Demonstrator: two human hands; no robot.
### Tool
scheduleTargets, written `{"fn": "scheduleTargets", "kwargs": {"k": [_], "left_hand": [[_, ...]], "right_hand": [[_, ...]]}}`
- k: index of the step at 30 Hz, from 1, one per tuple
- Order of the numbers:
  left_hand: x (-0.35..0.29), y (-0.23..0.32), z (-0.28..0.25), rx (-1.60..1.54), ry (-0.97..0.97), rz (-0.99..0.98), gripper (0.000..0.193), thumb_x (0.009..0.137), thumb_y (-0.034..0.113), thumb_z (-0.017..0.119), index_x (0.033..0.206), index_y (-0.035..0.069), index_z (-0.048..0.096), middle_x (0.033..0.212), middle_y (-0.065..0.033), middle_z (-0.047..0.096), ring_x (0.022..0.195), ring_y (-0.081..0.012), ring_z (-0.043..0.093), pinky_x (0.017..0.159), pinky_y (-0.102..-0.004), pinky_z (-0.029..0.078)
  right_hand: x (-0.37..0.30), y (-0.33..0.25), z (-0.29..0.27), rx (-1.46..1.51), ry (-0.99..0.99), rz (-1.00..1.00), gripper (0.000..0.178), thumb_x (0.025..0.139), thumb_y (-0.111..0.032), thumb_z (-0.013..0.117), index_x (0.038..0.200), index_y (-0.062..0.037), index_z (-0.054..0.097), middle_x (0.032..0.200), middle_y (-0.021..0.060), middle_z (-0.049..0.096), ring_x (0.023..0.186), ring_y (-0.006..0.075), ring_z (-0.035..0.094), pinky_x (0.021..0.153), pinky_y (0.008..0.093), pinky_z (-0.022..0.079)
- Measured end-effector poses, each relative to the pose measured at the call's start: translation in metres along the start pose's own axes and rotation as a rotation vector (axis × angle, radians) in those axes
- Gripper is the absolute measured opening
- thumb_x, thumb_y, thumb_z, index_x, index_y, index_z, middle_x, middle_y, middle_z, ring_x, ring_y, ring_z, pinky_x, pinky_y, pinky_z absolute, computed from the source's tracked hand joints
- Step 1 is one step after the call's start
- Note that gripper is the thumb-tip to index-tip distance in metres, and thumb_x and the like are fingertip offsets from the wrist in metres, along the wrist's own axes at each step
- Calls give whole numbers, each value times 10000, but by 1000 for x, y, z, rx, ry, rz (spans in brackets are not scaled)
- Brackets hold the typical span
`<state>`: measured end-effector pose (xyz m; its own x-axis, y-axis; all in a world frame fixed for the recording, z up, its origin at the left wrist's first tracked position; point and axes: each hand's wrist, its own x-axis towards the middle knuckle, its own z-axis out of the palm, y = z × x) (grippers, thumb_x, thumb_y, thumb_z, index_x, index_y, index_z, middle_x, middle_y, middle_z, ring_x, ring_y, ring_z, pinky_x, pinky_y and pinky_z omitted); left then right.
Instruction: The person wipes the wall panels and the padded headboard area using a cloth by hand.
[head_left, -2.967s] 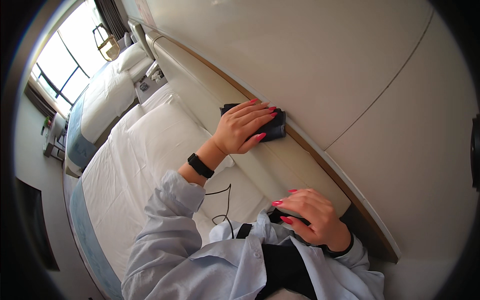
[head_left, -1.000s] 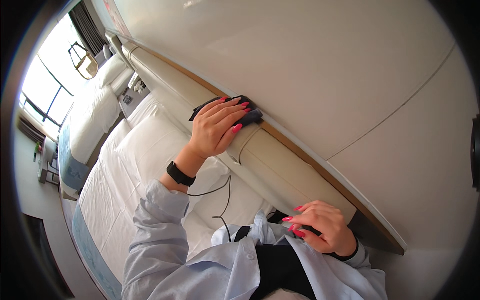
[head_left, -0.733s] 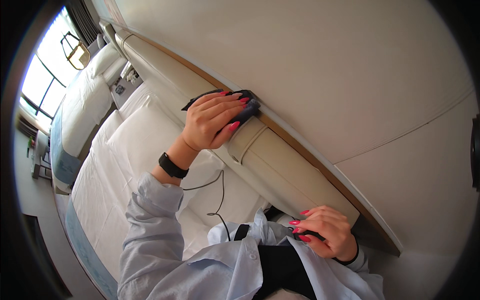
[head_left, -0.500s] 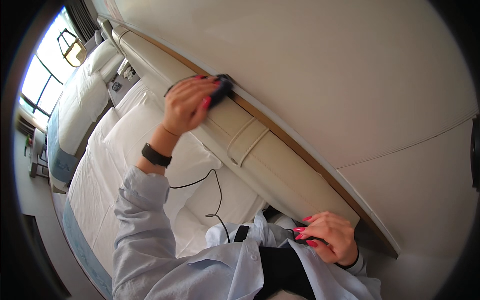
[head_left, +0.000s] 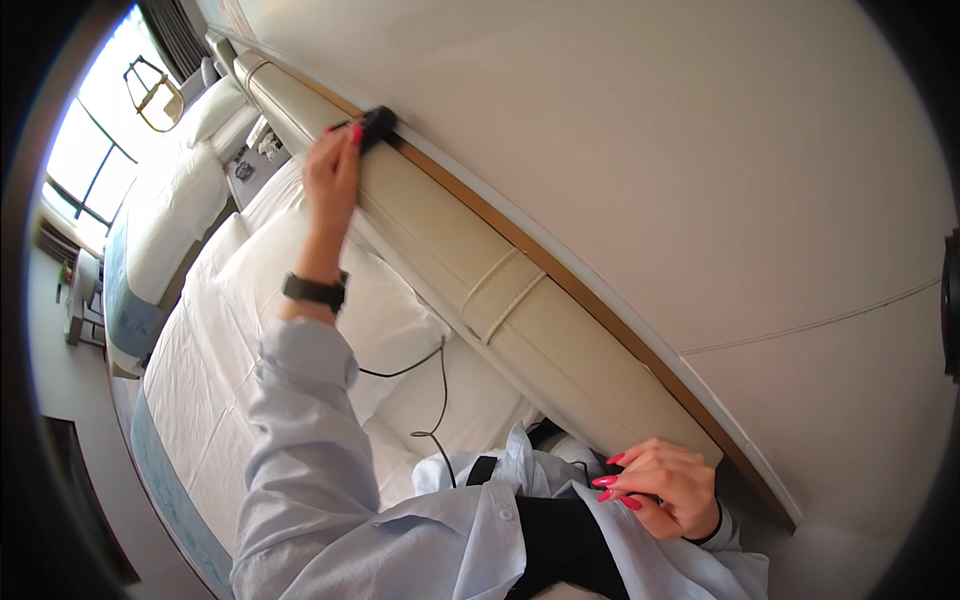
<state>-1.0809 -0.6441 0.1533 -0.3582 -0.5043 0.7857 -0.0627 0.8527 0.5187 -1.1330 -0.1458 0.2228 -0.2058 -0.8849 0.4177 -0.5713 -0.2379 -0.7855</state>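
My left hand (head_left: 332,172) is closed on a dark cloth (head_left: 378,127), pressed to the top of a long cream padded headboard (head_left: 430,220). The cloth lies over the brown strip (head_left: 460,200) between padding and wall. Its far side is out of sight. Close to my body, by the headboard's near end, my right hand (head_left: 672,488) is curled with fingers together. Something dark shows under those fingers, too little to name.
Below the headboard is a bed with white pillows (head_left: 395,305) and a blue runner (head_left: 165,480). A thin black cord (head_left: 443,385) hangs over it. A second bed (head_left: 165,210), a nightstand (head_left: 255,175) and a lantern-like lamp (head_left: 160,105) stand farther off. The pale wall (head_left: 650,150) rises at right.
My left hand has slid the dark cloth farther along the headboard, away from me and to the left. My right hand has stayed nearly in place.
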Motion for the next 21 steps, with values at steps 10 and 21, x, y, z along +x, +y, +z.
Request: {"fn": "scheduleTargets", "kwargs": {"k": [10,21], "left_hand": [[-110,144,18,-180,96,120,201,884,73,527,996,6,680,1099,-110,698,1211,-313,571,1113,-450,275],[-106,96,17,-43,71,293,417,886,259,452,1158,31,670,1289,-128,629,1295,-328,504,1146,-471,242]], "right_hand": [[0,-4,8,-40,66,75,91,856,-54,617,897,16,658,711,102,697,637,227,673,728,417,577],[1,-7,13,11,98,138,80,858,13,595,918,46,636,771,143,713,689,257,712,747,417,576]]}}
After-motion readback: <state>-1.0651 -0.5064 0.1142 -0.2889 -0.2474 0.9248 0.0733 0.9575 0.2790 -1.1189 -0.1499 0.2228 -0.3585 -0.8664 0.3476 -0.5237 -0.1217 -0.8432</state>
